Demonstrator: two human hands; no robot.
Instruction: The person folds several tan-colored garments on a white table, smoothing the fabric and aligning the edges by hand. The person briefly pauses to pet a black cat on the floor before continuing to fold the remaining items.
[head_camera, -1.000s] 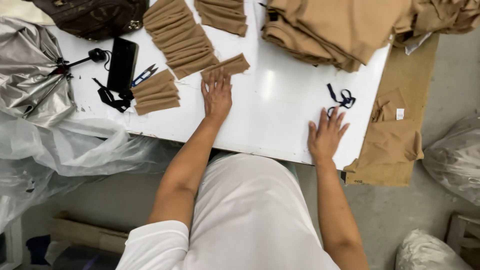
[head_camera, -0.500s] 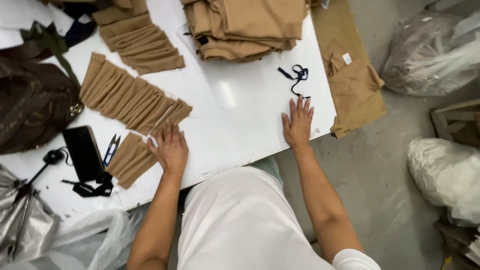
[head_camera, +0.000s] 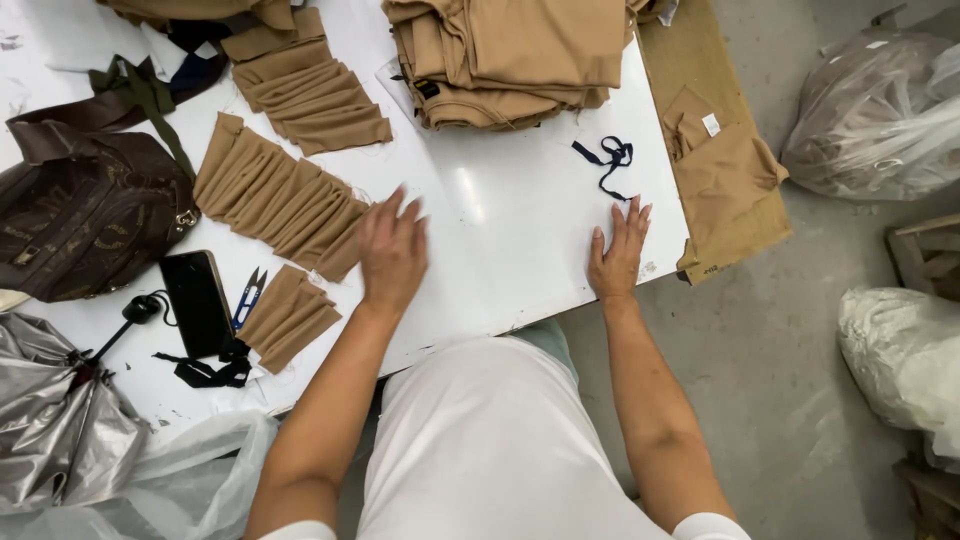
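Head view: your left hand (head_camera: 393, 252) hovers open and blurred just beside the near end of the fanned strips (head_camera: 278, 197), holding nothing (fingers spread, as if over the last strip). Your right hand (head_camera: 617, 255) lies flat and empty on the table (head_camera: 500, 240), likely bracing you at its edge. A small strip pile (head_camera: 288, 316) sits by the snips (head_camera: 247, 296) and phone (head_camera: 197, 302), within easy reach. A dark cord (head_camera: 608, 158) lies beyond your right fingers.

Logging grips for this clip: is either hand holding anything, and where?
Nothing is held. The left hand is open above the fanned tan fabric pieces; the right hand lies flat on the white table.
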